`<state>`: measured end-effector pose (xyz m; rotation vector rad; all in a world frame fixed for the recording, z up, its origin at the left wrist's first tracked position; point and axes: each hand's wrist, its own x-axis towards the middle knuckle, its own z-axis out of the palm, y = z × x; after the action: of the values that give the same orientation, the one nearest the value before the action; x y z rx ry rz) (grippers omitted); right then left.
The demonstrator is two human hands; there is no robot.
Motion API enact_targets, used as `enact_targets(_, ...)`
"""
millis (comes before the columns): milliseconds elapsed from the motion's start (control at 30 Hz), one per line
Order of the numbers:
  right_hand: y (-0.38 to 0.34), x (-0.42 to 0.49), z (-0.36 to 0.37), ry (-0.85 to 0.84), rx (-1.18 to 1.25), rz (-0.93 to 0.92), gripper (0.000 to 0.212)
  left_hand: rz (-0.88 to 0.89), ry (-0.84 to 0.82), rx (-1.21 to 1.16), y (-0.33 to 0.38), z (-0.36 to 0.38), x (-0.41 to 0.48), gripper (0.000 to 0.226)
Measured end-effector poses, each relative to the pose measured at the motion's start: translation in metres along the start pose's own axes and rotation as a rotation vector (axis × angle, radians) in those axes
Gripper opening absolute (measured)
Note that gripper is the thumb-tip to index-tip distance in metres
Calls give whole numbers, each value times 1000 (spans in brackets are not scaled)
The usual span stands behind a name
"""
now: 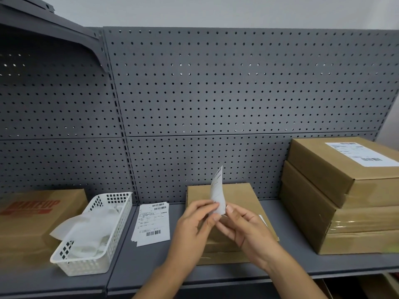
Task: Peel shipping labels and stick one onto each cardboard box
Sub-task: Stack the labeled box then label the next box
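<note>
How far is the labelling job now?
Done: the top right box is labelled. In hand: the left hand and right hand pinch one label over the middle box, which shows no label. Left: that box, and the label pile on the shelf.

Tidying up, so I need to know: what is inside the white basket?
Loose, crumpled white sheets of paper lie in the basket, one hanging over its left rim. Anything beneath them is covered.

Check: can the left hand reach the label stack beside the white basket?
Likely yes: only bare shelf lies between the left hand and the label stack, but it is busy pinching the held label.
</note>
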<state>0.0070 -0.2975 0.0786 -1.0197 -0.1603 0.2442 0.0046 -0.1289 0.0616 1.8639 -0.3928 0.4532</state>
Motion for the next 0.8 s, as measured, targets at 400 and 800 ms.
enact_targets(400,-14,-10,14,57,-157,-163,33,74,22,22,16,-7,3,25)
enact_targets(800,-50,-4,11,48,-1396,-614,19,189,73,340,31,-33,31,21)
